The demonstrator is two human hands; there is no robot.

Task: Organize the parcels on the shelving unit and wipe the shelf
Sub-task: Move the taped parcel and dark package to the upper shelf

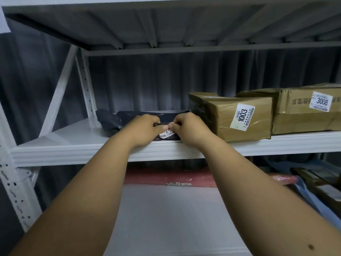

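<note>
Both hands, left hand [143, 129] and right hand [186, 128], pinch the near edge of a flat black parcel [129, 117] at the shelf [73, 145] front edge. Its long axis runs left-right, just left of box 1003 [230, 117].

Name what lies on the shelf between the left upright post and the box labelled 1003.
In the head view, a black bag parcel lies there, gripped by the left hand and right hand.
</note>
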